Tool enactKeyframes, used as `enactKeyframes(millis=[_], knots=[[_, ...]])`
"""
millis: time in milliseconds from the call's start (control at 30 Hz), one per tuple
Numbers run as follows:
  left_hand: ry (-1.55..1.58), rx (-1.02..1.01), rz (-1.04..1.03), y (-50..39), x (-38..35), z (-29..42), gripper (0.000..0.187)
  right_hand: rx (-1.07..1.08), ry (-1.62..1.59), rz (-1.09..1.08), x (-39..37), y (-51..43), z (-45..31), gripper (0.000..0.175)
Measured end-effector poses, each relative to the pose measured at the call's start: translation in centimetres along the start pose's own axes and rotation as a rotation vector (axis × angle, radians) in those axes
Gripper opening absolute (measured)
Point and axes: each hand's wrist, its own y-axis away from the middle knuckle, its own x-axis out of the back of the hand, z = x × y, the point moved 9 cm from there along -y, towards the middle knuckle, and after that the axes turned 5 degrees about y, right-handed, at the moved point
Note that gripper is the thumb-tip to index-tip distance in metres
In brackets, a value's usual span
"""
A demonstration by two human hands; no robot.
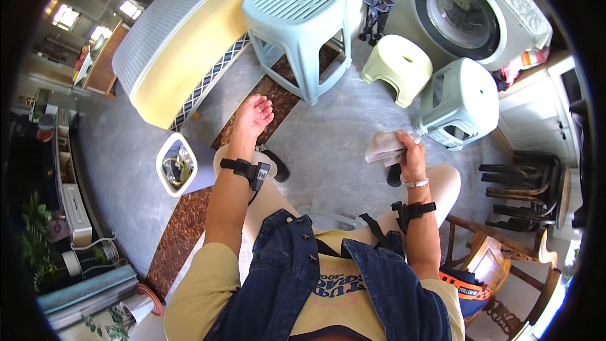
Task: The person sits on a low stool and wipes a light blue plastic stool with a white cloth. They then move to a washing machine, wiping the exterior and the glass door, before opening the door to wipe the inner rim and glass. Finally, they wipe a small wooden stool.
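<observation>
My right hand (pixel 413 154) grips a folded greyish-beige cloth (pixel 389 147) over the floor, its fingers closed round the cloth's right end. Palm up and empty, my left hand (pixel 255 116) is held out above the dark red marble strip in the floor, its fingers loosely curled and a little apart. Beyond the left hand stands a tall light-blue plastic stool (pixel 303 23). Nearest the cloth is a smaller light-blue plastic stool (pixel 473 99), lying tipped over. A pale yellow low plastic stool (pixel 402 66) is beside it.
A lidless wastebasket (pixel 203 166) with rubbish stands left of my left knee. A yellow-sided couch or bench (pixel 194 57) is at upper left. At upper right is a front-loading washing machine (pixel 440 14), with a folded black tripod-like item (pixel 377 14) beside it. Stacked stools (pixel 525 189) and a carved wooden chair (pixel 487 255) stand right.
</observation>
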Motion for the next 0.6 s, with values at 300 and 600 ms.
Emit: enactKeyframes(millis=[300, 600], knots=[[-0.155, 0.216, -0.205, -1.2, -4.3, -5.5, 0.016, 0.046, 0.146, -0.052, -0.4, 0.3, 0.1, 0.019], [-0.367, 0.270, -0.123, -4.0, -4.8, -8.7, 0.018, 0.005, 0.194, -0.047, -0.6, -0.2, 0.7, 0.036]])
